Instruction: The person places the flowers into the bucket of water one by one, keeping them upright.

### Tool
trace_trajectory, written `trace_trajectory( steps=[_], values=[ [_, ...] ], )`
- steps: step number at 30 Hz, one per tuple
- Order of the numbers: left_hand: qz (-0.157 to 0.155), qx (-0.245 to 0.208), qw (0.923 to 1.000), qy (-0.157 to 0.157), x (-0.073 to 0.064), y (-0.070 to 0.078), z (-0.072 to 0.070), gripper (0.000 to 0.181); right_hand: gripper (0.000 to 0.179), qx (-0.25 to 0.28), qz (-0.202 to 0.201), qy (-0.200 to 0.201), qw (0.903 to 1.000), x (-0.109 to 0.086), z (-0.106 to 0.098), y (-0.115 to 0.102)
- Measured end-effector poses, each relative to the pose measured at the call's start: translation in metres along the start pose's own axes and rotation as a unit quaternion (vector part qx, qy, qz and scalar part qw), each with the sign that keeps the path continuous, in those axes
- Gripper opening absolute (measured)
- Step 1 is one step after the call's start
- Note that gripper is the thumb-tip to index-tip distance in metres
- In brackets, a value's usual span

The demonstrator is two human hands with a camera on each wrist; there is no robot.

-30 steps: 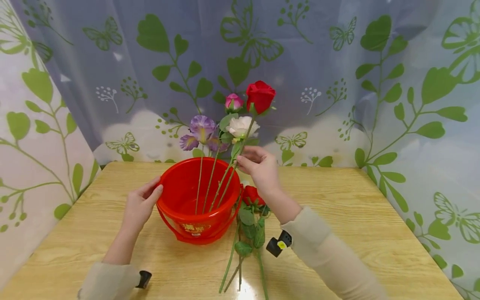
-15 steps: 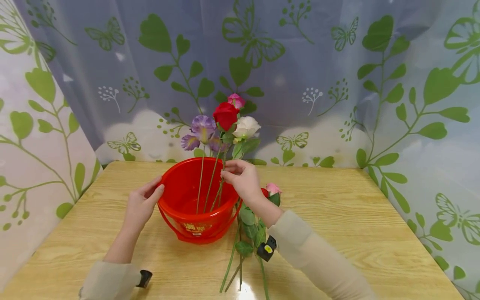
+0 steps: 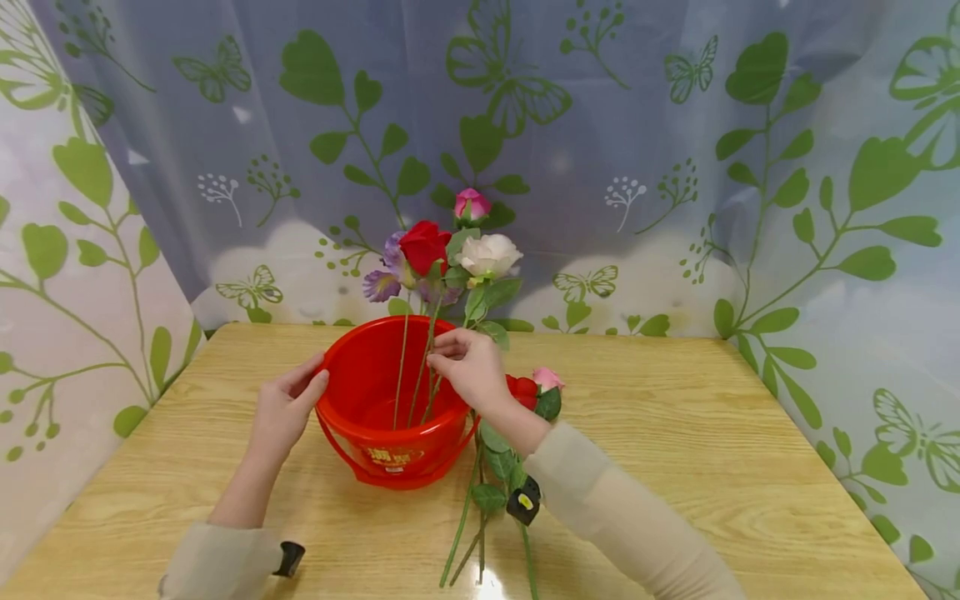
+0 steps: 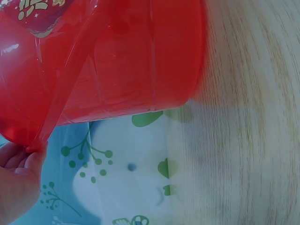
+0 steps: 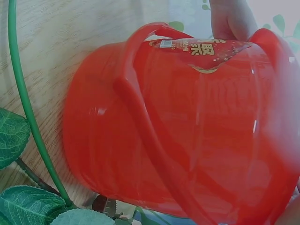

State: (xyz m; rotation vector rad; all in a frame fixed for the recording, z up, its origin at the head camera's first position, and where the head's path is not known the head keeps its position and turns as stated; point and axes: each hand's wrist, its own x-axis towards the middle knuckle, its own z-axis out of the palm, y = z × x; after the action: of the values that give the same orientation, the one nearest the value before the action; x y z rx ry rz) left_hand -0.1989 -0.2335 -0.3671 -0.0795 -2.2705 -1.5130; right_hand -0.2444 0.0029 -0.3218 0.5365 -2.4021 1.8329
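A red plastic bucket (image 3: 442,450) stands on the table with its handle hanging down the front. My left hand (image 3: 279,417) grips its left rim, thumb outermost; the left wrist view shows those fingers at the handle's end (image 4: 35,146). Over the opening, my right hand (image 3: 476,371) pinches the stem of a red rose (image 3: 425,247), whose lower end is inside the bucket. Leaning in the bucket are a purple iris (image 3: 382,285), a white rose (image 3: 489,255) and a pink rosebud (image 3: 471,204). In the right wrist view the bucket wall (image 5: 225,126) fills most of the frame.
Right of the bucket, partly under my right forearm, lie more flowers: a red bloom (image 3: 523,390), a pink rose (image 3: 547,379) and leafy green stems (image 3: 489,497). A curtain (image 3: 600,208) printed with leaves and butterflies hangs behind the wooden table (image 3: 675,433).
My right hand has moved left and down with the red rose. Its bloom went from upper right to in front of the iris. My left hand has stayed on the rim.
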Motion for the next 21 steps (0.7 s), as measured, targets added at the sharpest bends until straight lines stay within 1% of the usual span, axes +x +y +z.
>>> trace_trajectory(
  steps=[5,9,13,21],
  values=[
    [0.000,0.002,1.0000,-0.003,-0.0003,0.0011,-0.0003,0.040,0.012,-0.043,-0.008,-0.006,0.9990,0.0016,0.0021,0.0022],
    [-0.003,0.005,1.0000,-0.003,-0.0006,0.0011,-0.0005,0.041,0.011,-0.074,-0.025,-0.015,0.9969,0.0007,0.0033,0.0016],
    [-0.002,0.004,1.0000,-0.002,-0.0006,0.0007,-0.0002,0.041,0.012,-0.085,-0.036,-0.021,0.9955,-0.0004,0.0035,0.0011],
    [0.001,-0.002,1.0000,0.002,-0.0008,0.0018,0.0002,0.040,0.014,-0.094,-0.043,-0.030,0.9942,-0.0023,0.0045,0.0010]
  ],
)
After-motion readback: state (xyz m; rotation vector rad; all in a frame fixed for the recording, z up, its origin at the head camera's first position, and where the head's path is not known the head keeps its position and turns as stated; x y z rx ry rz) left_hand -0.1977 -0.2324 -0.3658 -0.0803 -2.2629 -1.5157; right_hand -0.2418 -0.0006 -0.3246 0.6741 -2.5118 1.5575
